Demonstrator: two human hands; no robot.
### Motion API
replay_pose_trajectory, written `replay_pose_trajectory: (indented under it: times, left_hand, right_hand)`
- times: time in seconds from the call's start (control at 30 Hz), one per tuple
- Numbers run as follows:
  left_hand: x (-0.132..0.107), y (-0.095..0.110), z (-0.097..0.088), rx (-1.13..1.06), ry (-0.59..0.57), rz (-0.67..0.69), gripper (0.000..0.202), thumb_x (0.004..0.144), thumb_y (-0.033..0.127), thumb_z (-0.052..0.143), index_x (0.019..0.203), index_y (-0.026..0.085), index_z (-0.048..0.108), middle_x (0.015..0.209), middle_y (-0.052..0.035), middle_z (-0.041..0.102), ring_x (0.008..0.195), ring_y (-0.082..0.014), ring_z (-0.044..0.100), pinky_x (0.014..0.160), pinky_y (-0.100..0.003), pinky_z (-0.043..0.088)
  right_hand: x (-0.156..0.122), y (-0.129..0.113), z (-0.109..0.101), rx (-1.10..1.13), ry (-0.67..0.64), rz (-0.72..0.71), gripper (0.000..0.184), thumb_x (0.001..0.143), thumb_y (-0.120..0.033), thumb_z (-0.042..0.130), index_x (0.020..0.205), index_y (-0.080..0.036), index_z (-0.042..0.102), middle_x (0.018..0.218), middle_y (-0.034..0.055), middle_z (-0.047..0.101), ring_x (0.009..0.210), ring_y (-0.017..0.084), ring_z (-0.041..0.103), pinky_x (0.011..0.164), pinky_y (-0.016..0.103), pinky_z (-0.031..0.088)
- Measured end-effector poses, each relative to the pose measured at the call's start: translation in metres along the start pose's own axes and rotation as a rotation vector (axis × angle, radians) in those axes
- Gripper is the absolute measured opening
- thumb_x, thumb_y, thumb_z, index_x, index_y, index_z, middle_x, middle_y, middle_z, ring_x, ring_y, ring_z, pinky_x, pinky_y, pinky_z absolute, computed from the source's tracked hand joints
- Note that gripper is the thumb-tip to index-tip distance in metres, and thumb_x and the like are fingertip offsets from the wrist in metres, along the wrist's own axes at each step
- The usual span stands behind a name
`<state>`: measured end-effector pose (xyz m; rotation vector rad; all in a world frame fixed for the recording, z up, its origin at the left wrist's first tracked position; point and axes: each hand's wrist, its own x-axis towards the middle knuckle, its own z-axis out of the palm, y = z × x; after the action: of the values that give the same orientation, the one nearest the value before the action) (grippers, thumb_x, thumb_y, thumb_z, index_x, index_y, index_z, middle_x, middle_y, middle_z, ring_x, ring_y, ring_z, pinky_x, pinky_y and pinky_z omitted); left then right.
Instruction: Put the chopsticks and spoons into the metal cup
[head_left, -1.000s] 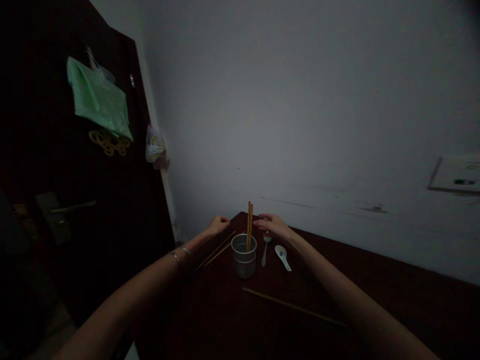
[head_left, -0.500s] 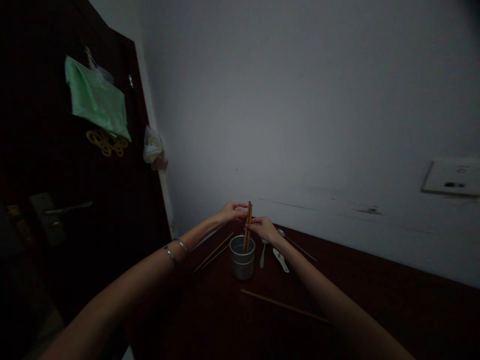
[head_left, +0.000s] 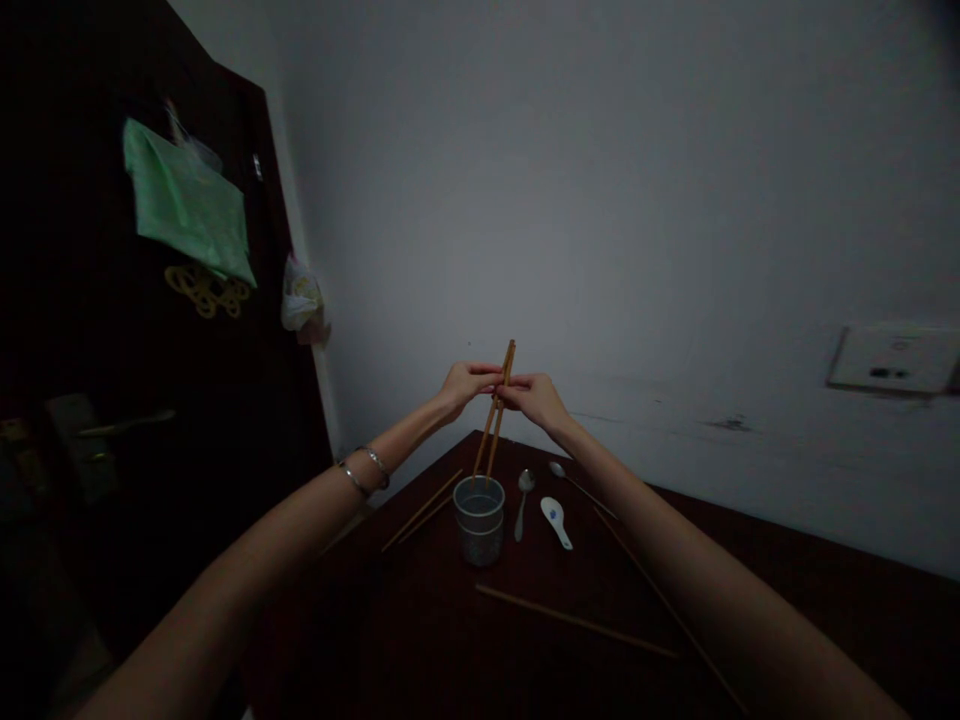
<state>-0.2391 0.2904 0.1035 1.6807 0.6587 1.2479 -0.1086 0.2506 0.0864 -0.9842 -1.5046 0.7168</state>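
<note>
Both my hands pinch a pair of wooden chopsticks (head_left: 494, 430), held nearly upright with the tops together and the lower ends apart. My left hand (head_left: 466, 386) grips them from the left and my right hand (head_left: 534, 398) from the right, near the upper part. Just below, a grey metal cup (head_left: 480, 530) stands on the table, the chopsticks' lower ends at its rim; whether they reach inside is hard to tell. Right of the cup lie a metal spoon (head_left: 522, 505), a white soup spoon (head_left: 556, 523) and a long-handled spoon (head_left: 581, 487).
Two more chopsticks (head_left: 422, 511) lie left of the cup. Another chopstick (head_left: 574, 619) lies in front, and one (head_left: 660, 592) slants beside my right forearm. The dark table (head_left: 420, 620) meets a pale wall (head_left: 600, 250); a dark door (head_left: 225, 400) stands at left.
Both hands have risen with the chopsticks, whose lower ends have come up from inside the cup to about its rim. My left hand has closed onto them; their lower ends have spread.
</note>
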Motion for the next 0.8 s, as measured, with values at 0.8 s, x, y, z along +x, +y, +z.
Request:
replay_pose_trajectory:
  times: [0.8]
  left_hand:
    - [0.046,-0.194,-0.027,1.592,-0.719,0.344,0.013,0.076,0.014,0.052,0.077,0.013,0.065,0.082,-0.0111,0.065,0.072,-0.0161,0.061,0.067,-0.023,0.043]
  right_hand:
    - [-0.111,0.176,-0.196,-0.950,-0.138,0.446,0.019,0.073,-0.015,0.049,0.070,-0.014,0.068,0.067,0.0065,0.066,0.066,0.016,0.060,0.059,0.022,0.039]
